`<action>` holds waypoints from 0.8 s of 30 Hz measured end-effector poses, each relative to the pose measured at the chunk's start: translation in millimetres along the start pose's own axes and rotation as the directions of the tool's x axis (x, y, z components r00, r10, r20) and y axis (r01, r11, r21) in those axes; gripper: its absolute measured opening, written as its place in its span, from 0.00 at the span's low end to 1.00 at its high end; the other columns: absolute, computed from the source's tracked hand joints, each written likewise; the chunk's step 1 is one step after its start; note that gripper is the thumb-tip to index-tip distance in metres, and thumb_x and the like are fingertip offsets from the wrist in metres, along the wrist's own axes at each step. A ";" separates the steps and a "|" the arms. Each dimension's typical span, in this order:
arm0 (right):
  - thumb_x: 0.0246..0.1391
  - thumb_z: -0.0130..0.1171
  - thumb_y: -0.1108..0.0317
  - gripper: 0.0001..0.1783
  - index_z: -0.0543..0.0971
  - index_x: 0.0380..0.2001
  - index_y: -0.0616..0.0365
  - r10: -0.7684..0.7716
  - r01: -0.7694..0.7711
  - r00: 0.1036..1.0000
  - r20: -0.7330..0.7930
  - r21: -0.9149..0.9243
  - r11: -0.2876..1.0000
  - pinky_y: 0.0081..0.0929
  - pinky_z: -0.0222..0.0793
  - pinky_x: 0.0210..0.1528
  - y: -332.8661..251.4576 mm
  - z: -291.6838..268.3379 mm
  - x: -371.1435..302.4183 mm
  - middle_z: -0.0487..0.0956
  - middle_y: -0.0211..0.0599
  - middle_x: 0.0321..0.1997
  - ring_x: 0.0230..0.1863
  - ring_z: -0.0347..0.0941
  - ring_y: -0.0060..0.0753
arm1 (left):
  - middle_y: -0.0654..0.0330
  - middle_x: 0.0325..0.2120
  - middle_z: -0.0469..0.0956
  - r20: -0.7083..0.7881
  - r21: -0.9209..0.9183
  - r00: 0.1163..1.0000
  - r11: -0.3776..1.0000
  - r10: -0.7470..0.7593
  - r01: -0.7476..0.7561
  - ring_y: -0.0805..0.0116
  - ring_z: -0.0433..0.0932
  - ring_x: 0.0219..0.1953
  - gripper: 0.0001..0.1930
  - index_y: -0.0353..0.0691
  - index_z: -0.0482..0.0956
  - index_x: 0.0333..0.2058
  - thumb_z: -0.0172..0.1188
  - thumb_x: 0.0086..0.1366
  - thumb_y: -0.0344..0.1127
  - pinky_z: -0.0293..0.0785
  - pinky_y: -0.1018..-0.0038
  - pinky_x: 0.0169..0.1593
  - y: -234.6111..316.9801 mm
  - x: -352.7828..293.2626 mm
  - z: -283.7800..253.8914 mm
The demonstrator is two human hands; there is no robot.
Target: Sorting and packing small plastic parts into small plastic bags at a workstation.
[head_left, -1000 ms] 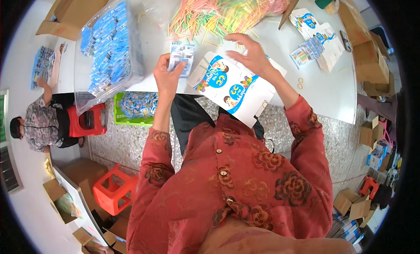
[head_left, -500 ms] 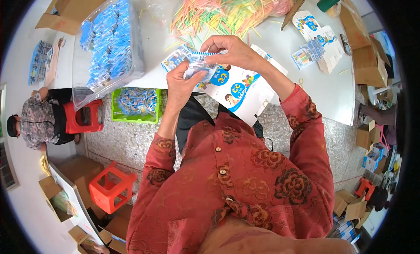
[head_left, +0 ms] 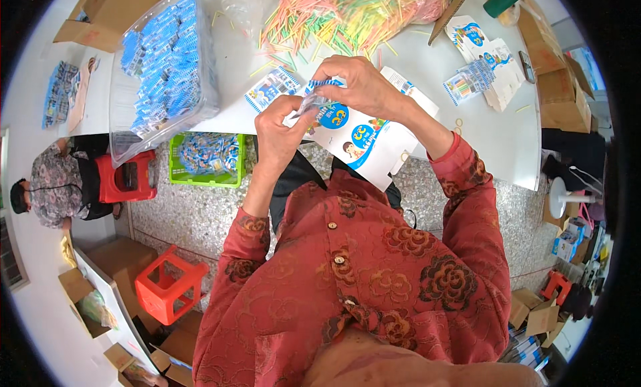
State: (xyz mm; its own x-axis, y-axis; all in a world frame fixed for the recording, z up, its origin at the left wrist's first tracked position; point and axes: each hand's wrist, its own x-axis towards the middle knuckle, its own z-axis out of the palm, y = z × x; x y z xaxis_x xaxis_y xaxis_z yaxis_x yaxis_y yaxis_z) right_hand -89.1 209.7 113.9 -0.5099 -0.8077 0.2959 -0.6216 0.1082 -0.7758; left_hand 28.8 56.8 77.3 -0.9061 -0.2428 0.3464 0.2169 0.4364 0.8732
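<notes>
Both hands meet over the near edge of the table and grip a small clear plastic packet [head_left: 326, 84] with blue striped ends. My left hand [head_left: 282, 128] pinches its lower side, and my right hand [head_left: 364, 87] closes on its upper end. Fingers cover much of the packet. Beneath them lies a flat white printed carton [head_left: 400, 143], jutting past the table edge. Another blue-and-clear packet [head_left: 270, 90] rests on the table just left of my hands. Beyond them spreads a heap of short pink, yellow and green straws [head_left: 307, 23].
At left stands a clear tub [head_left: 208, 87] full of blue packets, with a green crate [head_left: 207, 183] of packets below. Right on the white table [head_left: 494, 147] are a filled packet [head_left: 469, 82] and cartons [head_left: 507, 87]. A person [head_left: 57, 187] sits far left; red stools [head_left: 170, 283] stand on the floor.
The packet has tipped and crumpled between my hands, hiding most of its face. My right hand has shifted slightly right. At the far right, a dark-clothed figure has moved and a round white stool shows.
</notes>
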 end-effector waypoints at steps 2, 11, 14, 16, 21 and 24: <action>0.47 0.59 0.69 0.08 0.76 0.30 0.63 -0.005 0.005 1.000 0.004 -0.028 1.000 0.29 0.65 0.36 -3.5 -0.8 -0.4 0.75 0.39 0.28 0.32 0.71 0.36 | 0.59 0.22 0.77 -0.032 0.044 0.999 0.998 0.043 -0.041 0.74 0.74 0.24 0.05 0.30 0.78 0.26 0.64 0.52 0.26 0.68 0.78 0.30 3.8 -1.7 0.7; 0.42 0.63 0.71 0.18 0.77 0.41 0.58 -0.104 0.091 0.978 -0.179 -0.084 0.992 0.28 0.68 0.43 -35.5 -6.7 -8.0 0.75 0.36 0.38 0.38 0.73 0.34 | 0.67 0.21 0.76 -0.060 -0.296 0.976 0.938 -0.208 0.182 0.83 0.69 0.26 0.05 0.35 0.78 0.23 0.66 0.53 0.27 0.65 0.83 0.30 -7.1 -11.3 3.7; 0.41 0.65 0.71 0.19 0.76 0.41 0.58 -0.161 0.129 0.961 -0.224 -0.151 0.980 0.26 0.70 0.42 -41.5 -8.8 -14.9 0.75 0.36 0.41 0.38 0.73 0.33 | 0.66 0.21 0.75 -0.105 -0.319 0.975 0.935 -0.197 0.155 0.83 0.70 0.25 0.06 0.35 0.77 0.22 0.67 0.52 0.27 0.65 0.83 0.31 -9.6 -12.1 5.3; 0.41 0.65 0.71 0.19 0.77 0.40 0.58 -0.193 0.150 0.955 -0.226 -0.196 0.969 0.25 0.70 0.39 -41.9 -8.5 -17.8 0.74 0.36 0.41 0.38 0.72 0.33 | 0.66 0.20 0.75 -0.123 -0.305 0.975 0.942 -0.184 0.140 0.83 0.70 0.25 0.07 0.35 0.77 0.22 0.67 0.51 0.27 0.65 0.83 0.31 -9.1 -11.9 6.9; 0.40 0.64 0.71 0.14 0.77 0.35 0.56 -0.369 0.262 0.918 -0.145 -0.476 0.840 0.26 0.71 0.32 -39.4 4.4 -25.2 0.74 0.34 0.39 0.37 0.73 0.34 | 0.66 0.20 0.75 -0.167 -0.261 0.976 0.961 -0.141 0.095 0.82 0.71 0.24 0.06 0.35 0.76 0.22 0.67 0.51 0.26 0.67 0.82 0.31 -5.8 -13.4 12.1; 0.41 0.62 0.73 0.12 0.76 0.34 0.57 -0.381 0.259 0.915 -0.131 -0.533 0.806 0.25 0.71 0.32 -32.3 18.0 -32.1 0.76 0.33 0.37 0.36 0.74 0.32 | 0.64 0.20 0.76 -0.188 -0.175 0.970 0.977 -0.153 0.121 0.80 0.73 0.24 0.05 0.34 0.76 0.22 0.65 0.48 0.23 0.68 0.81 0.31 -2.2 -18.6 14.0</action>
State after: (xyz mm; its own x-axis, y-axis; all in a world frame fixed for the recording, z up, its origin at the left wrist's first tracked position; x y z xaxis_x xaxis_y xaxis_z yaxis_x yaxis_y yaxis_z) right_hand -41.9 221.7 119.5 -0.3084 -0.7043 0.6394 -0.9495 0.1870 -0.2519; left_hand 40.0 72.6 64.2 -0.8441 -0.4652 0.2666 0.1662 0.2457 0.9550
